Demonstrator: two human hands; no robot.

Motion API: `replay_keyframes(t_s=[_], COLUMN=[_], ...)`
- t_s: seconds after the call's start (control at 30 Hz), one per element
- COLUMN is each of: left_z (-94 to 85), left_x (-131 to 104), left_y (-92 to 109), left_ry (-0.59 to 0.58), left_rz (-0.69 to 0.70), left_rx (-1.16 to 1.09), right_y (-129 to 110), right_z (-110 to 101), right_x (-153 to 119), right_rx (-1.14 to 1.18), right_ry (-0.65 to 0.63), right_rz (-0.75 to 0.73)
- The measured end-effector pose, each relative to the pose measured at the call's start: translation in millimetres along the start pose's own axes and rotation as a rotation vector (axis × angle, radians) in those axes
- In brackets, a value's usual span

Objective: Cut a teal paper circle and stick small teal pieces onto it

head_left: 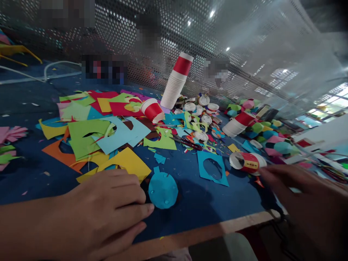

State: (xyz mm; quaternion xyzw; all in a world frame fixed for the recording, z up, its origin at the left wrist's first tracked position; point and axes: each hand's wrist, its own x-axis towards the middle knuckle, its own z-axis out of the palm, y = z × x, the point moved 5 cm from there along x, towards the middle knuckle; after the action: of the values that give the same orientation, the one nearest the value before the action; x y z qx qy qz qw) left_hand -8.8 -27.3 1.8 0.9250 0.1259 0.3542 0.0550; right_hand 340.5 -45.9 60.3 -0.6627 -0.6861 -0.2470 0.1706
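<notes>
- Two bare hands hover low over a blue felt-like table (195, 203) edged with a pale wooden strip.
- Left hand (108, 212) lies flat, fingers loosely together, gripping nothing; its fingertips are just beside a round teal paper cutout (163, 189) with a small tab on top.
- Right hand (301, 199), blurred, spreads open and empty near a red-and-white paper cup (247, 161) lying on its side.
- Behind them lie flat coloured paper scraps (108, 134) and a leaning ribbed cup stack (176, 81).
</notes>
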Motion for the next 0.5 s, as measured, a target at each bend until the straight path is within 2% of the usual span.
replay_keyframes(t_s=[0.03, 0.1, 0.13, 0.2, 0.27, 0.33, 0.5], left_z=[-0.2, -1.2, -1.7, -1.7, -0.5, 1.7, 4.3], left_x=[1, 1, 2, 1, 0, -2, -5], left_y=[0, 0, 1, 2, 3, 3, 1], left_ry=[-0.005, -0.004, -0.002, -0.004, -0.008, -0.014, -0.020], left_rz=[0.000, 0.001, -0.001, -0.007, -0.018, -0.042, -0.079], left_rx=[0.007, 0.012, 0.018, 0.028, 0.041, 0.053, 0.069], right_y=[-32, -95, -121, -159, -180, -191, -203], right_z=[7, 18, 29, 56, 80, 92, 89], right_x=[10, 29, 38, 54, 66, 72, 73], right_rx=[0.105, 0.385, 0.474, 0.507, 0.480, 0.446, 0.446], right_ry=[-0.083, -0.097, -0.174, -0.340, -0.487, -0.546, -0.590], right_rz=[-0.140, -0.447, -0.564, -0.671, -0.697, -0.684, -0.694])
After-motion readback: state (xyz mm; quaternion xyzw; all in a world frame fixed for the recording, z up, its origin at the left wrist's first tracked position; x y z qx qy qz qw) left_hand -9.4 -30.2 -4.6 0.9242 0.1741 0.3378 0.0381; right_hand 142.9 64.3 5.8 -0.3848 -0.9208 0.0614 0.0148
